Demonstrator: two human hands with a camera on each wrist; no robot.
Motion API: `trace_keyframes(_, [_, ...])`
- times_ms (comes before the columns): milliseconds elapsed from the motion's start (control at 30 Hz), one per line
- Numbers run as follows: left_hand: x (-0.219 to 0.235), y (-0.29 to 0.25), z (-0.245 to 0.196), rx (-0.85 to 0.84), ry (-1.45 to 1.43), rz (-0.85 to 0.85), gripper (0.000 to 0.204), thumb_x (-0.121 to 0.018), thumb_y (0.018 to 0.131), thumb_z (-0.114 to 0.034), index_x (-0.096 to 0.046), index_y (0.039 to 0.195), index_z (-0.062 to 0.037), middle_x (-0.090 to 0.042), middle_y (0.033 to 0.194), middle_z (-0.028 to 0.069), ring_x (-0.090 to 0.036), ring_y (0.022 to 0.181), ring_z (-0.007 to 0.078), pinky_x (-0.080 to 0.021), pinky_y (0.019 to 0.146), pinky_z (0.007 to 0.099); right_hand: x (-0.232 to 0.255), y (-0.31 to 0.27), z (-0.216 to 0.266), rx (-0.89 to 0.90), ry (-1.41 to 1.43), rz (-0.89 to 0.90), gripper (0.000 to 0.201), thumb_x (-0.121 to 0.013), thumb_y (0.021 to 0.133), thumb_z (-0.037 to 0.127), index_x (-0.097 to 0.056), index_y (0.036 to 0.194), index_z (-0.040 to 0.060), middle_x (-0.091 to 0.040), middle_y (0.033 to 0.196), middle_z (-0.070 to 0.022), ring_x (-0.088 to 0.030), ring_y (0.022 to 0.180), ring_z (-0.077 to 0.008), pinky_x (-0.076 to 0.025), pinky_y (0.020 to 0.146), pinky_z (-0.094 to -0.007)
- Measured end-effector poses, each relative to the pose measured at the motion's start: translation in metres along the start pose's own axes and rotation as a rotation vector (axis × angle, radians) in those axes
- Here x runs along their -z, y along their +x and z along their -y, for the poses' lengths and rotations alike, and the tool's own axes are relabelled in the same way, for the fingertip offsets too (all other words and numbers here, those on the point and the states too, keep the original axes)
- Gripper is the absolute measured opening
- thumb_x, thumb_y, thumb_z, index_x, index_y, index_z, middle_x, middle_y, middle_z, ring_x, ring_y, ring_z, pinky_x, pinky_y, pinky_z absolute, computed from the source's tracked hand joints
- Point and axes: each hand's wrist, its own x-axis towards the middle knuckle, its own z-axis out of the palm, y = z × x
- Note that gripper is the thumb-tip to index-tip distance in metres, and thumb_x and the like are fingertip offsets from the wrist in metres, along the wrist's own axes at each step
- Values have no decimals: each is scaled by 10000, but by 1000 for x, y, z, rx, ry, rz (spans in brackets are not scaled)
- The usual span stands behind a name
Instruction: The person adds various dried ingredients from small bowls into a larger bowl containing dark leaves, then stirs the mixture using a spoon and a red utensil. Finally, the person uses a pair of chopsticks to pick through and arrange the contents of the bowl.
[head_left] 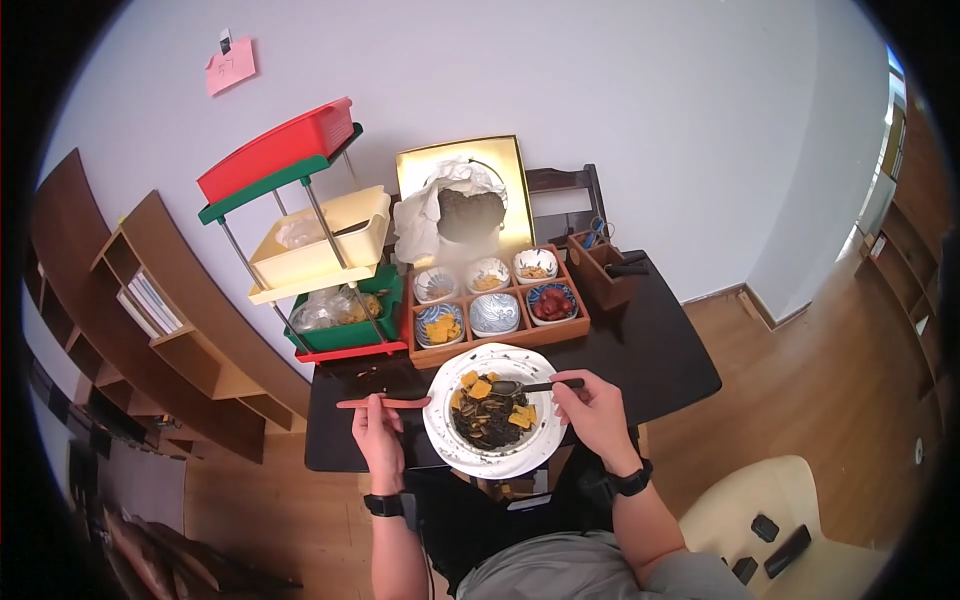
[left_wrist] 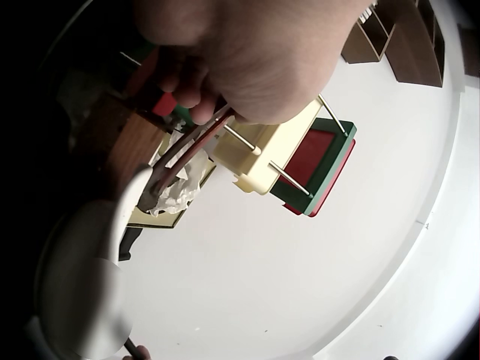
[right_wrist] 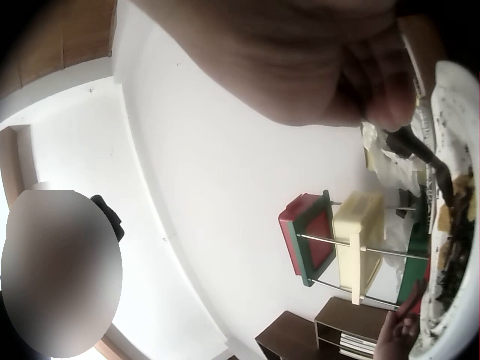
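A white wide-rimmed bowl [head_left: 490, 467] at the table's front edge holds a dark, leafy-looking dry mix [head_left: 480, 425] with orange-yellow chunks [head_left: 521, 416]. Dark crumbs are scattered on its rim. My right hand [head_left: 597, 415] grips a dark spoon [head_left: 508, 388] by its handle, its head over the mix beside the upper chunks. At the bowl's left, my left hand [head_left: 378, 445] holds reddish-brown tongs [head_left: 410, 404], whose tip reaches the rim. Two long arms of the tongs [left_wrist: 191, 150] show in the left wrist view. Fingers partly hide both handles.
Behind the bowl stands a divided wooden tray [head_left: 470, 348] of small bowls, one with dark red fruit [head_left: 552, 305]. A tiered rack [head_left: 325, 230] is at left, a gold box [head_left: 516, 190] at the back, a wooden holder [head_left: 605, 280] at right. A cream chair [head_left: 770, 490] sits front right.
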Motion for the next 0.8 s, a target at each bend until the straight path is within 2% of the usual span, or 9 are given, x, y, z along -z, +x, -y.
trace_keyframes(233, [1,1,0,-4,-15,13,191,-595,1049,-232,-640,1025,-48,-590,720,-1,-494,593,77,-385,546,230,-6,4,-3,-49,126,66,198,-651,975,94,-699,1132,-17,-692,785,-44,-639,657,-79,-520,602,-237])
trace_keyframes(433, [0,-1,-1,3,-16,6,187,-596,1049,-229,-639,1024,-49,-591,721,5,-495,590,81,-385,546,231,-10,8,-15,-55,147,147,212,-634,984,66,-679,1159,-45,-705,845,-82,-663,690,-107,-555,640,-247])
trace_keyframes(800, [2,0,0,0,-35,14,181,-597,1048,-222,-638,1029,-46,-591,724,4,-498,592,79,-389,547,228,-5,14,-23,-193,347,149,248,-638,1001,105,-660,1193,-51,-721,905,-121,-703,746,-148,-593,698,-265])
